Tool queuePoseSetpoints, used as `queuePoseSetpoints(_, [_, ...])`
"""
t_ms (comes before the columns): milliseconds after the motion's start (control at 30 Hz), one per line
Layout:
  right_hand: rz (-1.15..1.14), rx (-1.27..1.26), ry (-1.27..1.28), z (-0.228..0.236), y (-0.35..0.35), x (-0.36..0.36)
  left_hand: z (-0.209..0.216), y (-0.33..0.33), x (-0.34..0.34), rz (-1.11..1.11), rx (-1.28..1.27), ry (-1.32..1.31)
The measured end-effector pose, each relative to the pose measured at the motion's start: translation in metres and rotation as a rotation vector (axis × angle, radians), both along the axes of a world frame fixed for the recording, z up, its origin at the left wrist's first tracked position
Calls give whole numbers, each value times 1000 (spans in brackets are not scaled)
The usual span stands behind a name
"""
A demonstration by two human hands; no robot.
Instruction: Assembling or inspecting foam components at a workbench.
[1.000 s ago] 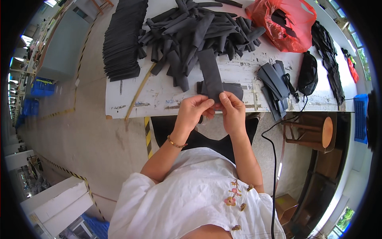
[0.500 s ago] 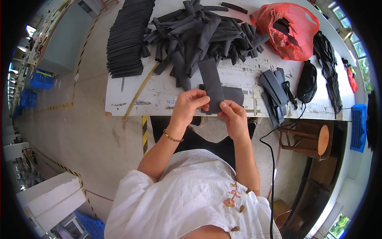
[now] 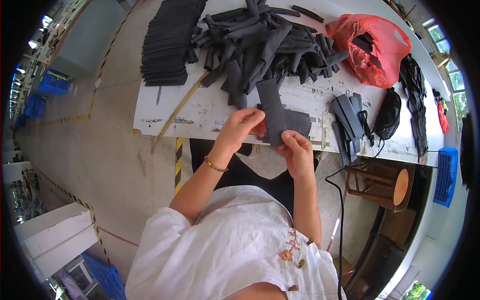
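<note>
Dark grey strip (image 3: pixel 273 111), held near the centre of the frame just above the table's front edge, is long, narrow and flat, with a matte, cloth-like face, straight sides and a squared upper end; it leans slightly, its top toward the left. At the upper left, a tall stack (image 3: pixel 167 45) of black pieces shows tightly layered, ridged edges. Beside it a thin yellowish stick (image 3: pixel 181 108) slants across the smooth white table (image 3: pixel 200 110), whose surface is scuffed and marked with patches of residue. Left of the strip, the left hand (image 3: pixel 242 129) has its thumb and forefinger drawn close together beside the strip's edge; I cannot tell whether they touch it. At upper centre lies a loose heap (image 3: pixel 267 47) of dark, soft-looking pieces, many curled into tubes. Flat dark pieces (image 3: pixel 299 124) lie partly behind the strip. The right hand (image 3: pixel 298 154) pinches the strip's lower right edge, thumb on the near face. Farther right, smooth grey slats (image 3: pixel 348 116) fan out on the table; at the upper right sit a shiny, crinkled red plastic bag (image 3: pixel 387 50) and a rounded black mesh pouch (image 3: pixel 388 115).
</note>
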State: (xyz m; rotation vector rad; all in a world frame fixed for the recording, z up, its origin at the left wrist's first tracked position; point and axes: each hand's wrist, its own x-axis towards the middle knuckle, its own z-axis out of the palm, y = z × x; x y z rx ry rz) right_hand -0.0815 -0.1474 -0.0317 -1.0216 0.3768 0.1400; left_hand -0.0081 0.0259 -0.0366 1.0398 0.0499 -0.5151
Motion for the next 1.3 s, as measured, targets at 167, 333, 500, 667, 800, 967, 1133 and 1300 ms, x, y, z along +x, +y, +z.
queuePoseSetpoints(167, [35,-31,14,-3,5,-2,-6,5,8,79,75,-81])
queuePoseSetpoints(333, [45,100,-41,1,3,-2,-6,8,9,114,-92,53])
queuePoseSetpoints(500, [-87,-220,-149,1,-4,0,-4,9,9,95,-83,80])
queuePoseSetpoints(667, [-53,-1048,-724,29,0,10,0,1,-5,-72,-147,243])
queuePoseSetpoints(800, [-80,-1002,-641,52,-2,8,13,15,-4,-299,291,11])
queuePoseSetpoints(967, [-54,-796,-351,63,9,7,33,-8,-5,51,-315,-391])
queuePoseSetpoints(1133, [-104,-775,-298,49,31,2,40,-30,-15,16,-367,-217])
queuePoseSetpoints(1300, [-145,-782,-285,43,33,3,39,-39,-25,126,-319,-96])
